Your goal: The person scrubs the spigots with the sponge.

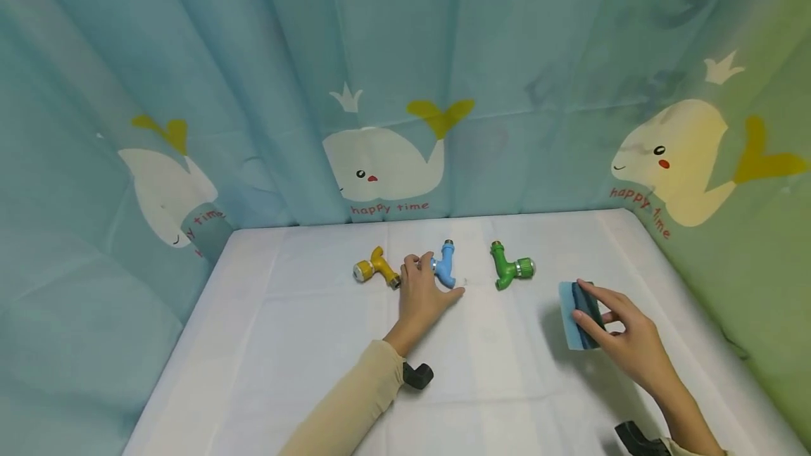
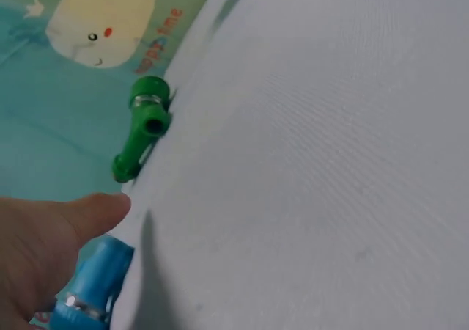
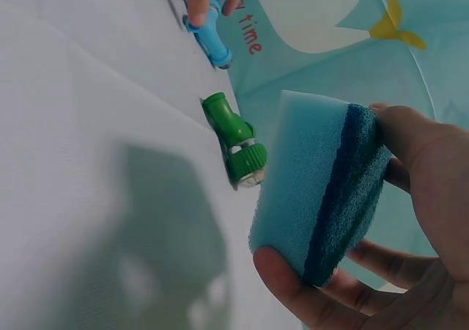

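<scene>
In my right hand (image 1: 633, 336) is a sponge (image 3: 308, 176), pinched between thumb and fingers and raised above the table. It has a thick light blue foam side and a dark blue-green scouring side. My left hand (image 1: 421, 301) reaches over the blue faucet (image 1: 447, 264), fingertips at its knob end and thumb spread out to the right. The left wrist view shows that thumb straight, just above the blue faucet (image 2: 95, 282). To the left of this hand lies a yellow faucet (image 1: 376, 267) with a silver-faced knob. A green faucet (image 1: 507, 266) lies to its right.
A white cloth covers the table (image 1: 304, 343). Behind it and along both sides hangs a blue-green curtain (image 1: 393, 34) printed with whales. Dark wrist-worn devices (image 1: 418, 376) sit at both sleeves. The right hand's shadow falls on the cloth.
</scene>
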`<state>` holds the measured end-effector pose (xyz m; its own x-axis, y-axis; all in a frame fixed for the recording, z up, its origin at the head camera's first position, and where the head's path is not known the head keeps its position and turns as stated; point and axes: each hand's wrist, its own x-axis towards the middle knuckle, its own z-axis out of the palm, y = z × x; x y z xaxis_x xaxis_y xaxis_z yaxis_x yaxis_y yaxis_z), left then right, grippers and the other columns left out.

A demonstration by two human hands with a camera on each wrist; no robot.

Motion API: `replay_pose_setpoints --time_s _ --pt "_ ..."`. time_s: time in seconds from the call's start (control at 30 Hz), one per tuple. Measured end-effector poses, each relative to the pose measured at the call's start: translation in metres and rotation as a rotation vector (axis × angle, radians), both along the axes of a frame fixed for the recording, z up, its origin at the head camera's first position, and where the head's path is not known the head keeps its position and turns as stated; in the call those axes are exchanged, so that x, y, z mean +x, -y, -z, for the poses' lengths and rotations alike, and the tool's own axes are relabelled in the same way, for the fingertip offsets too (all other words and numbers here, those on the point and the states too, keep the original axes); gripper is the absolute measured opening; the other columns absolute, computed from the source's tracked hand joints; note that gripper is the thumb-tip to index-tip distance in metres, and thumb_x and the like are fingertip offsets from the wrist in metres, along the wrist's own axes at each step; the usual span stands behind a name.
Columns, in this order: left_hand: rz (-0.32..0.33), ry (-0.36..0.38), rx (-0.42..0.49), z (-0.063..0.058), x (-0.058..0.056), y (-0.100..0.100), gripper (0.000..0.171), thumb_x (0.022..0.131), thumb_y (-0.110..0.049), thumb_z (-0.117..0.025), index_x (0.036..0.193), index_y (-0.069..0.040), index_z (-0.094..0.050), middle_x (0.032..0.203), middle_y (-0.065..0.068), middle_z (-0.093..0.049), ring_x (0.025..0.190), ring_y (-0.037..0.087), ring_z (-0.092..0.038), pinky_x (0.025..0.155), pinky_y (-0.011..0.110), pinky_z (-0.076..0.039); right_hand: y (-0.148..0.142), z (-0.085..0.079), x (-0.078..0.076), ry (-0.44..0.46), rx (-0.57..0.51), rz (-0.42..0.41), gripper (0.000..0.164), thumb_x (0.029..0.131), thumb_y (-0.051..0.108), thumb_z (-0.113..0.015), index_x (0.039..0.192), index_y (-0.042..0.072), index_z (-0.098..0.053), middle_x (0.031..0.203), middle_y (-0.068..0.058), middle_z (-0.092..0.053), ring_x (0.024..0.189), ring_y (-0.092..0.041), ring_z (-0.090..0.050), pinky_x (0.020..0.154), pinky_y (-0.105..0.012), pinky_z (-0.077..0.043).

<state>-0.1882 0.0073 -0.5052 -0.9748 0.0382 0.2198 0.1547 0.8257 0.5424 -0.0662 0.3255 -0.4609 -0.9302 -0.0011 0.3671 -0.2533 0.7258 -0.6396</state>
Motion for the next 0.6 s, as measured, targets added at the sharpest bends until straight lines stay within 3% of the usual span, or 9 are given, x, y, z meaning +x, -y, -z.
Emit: replay_pose_setpoints --time_s 0.17,0.33,0.43,0.6 --pt "-0.025 -0.040 -0.024 0.005 -0.004 -0.004 0.083 0.078 -0.045 -0.089 0.140 -0.002 -0.056 0.130 0.021 -0.048 0.119 0.034 -0.048 0.101 0.047 -0.048 0.004 0.003 0.001 0.015 0.002 -0.010 0.058 0.091 0.013 -0.080 0.145 0.018 -0.061 0.132 -0.011 -0.060 0.083 0.002 -0.057 0.058 -0.018 -0.051" --pt "-0.015 -0.064 0.071 0.006 -0.008 0.003 0.072 0.079 -0.035 -0.088 0.136 -0.002 -0.061 0.130 0.020 -0.055 0.120 0.034 -0.053 0.100 0.047 -0.051 0.007 0.005 0.001 0.021 0.005 -0.025 0.057 0.091 0.014 -0.080 0.144 0.018 -0.061 0.133 -0.012 -0.061 0.083 0.000 -0.057 0.058 -0.022 -0.053" --pt "0.042 -0.084 0.178 0.004 -0.010 0.012 0.071 0.078 -0.031 -0.089 0.136 -0.001 -0.061 0.132 0.018 -0.057 0.123 0.035 -0.056 0.101 0.048 -0.052 0.008 0.004 0.000 0.018 0.008 -0.032 0.057 0.091 0.013 -0.081 0.144 0.017 -0.062 0.133 -0.013 -0.062 0.083 -0.001 -0.057 0.059 -0.022 -0.053" --pt "0.197 -0.178 0.290 -0.007 -0.007 0.031 0.076 0.075 -0.024 -0.092 0.139 0.001 -0.058 0.140 0.016 -0.058 0.131 0.034 -0.054 0.109 0.049 -0.046 0.015 0.001 -0.007 0.008 -0.002 -0.069 0.058 0.090 0.012 -0.081 0.144 0.017 -0.062 0.133 -0.013 -0.062 0.084 -0.003 -0.059 0.060 -0.021 -0.054"
